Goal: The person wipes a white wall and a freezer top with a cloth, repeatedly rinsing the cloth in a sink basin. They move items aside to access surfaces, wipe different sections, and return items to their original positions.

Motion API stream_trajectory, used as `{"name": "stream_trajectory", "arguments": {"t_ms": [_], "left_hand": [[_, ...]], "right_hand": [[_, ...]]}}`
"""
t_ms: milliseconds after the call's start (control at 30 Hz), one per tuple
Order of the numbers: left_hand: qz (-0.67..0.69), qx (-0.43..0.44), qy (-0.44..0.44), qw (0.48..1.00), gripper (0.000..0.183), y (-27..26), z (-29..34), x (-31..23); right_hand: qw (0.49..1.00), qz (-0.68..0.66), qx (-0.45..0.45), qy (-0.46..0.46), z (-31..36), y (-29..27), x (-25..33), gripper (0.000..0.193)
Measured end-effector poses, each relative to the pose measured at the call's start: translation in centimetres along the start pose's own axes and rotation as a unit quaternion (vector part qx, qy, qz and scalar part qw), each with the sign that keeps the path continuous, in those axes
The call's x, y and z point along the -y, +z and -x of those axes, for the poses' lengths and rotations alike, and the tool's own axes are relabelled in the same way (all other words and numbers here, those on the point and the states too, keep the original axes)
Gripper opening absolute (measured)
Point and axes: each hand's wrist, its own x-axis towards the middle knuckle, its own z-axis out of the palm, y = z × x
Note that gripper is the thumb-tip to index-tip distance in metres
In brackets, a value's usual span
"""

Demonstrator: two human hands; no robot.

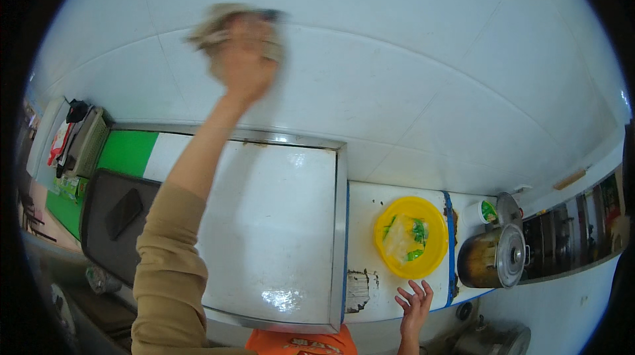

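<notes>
My left hand [248, 61], smeared by motion, is up on the white wall with its palm side toward the surface. Bunched under its fingers is a beige-brown cloth [221, 31] with a dark patch at one end, pressed against the wall. My right hand [415, 305] hangs at the lower right, fingers spread and holding nothing. Just beyond its fingertips stands a yellow basin [433, 259]. A clear plastic bag [400, 239] with green print lies in the basin.
A metal-edged white counter [271, 223] lies below the wall. At left are a dark tray [96, 223] with a flat black object [124, 214] and a crate [92, 143] of items. A scorched lidded pot [479, 259] and a white tub [477, 213] stand at right.
</notes>
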Motion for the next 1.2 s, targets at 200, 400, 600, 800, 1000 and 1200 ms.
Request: {"name": "stream_trajectory", "arguments": {"t_ms": [200,400,600,800,1000,1200], "left_hand": [[0.125,0.265,0.087,0.952,0.062,0.1,-0.6,-6.1],[0.076,-0.085,0.057,0.992,0.063,-3.7,-9.8,5.5],[-0.011,0.043,0.198,0.979,0.066,0.4,-6.5,-4.9],[0.056,0.501,0.211,0.838,0.049,1.5,6.9,-5.7],[-0.007,0.066,0.237,0.969,0.033,-0.1,-12.3,-4.2],[-0.035,0.085,0.331,0.939,0.068,1.3,-6.5,-12.5]], "right_hand": [[0.999,-0.007,0.039,0.015,-0.7,2.9,0.5,0.053],[1.000,-0.005,0.023,0.021,-0.7,1.5,0.3,0.055],[1.000,-0.003,0.021,0.022,-1.1,2.1,0.0,0.055],[1.000,0.000,0.020,0.011,-0.6,1.9,-0.1,0.053],[1.000,-0.013,-0.010,0.014,0.2,0.1,-0.5,0.056],[0.999,-0.023,-0.036,0.022,0.8,-1.0,-1.2,0.063]]}}
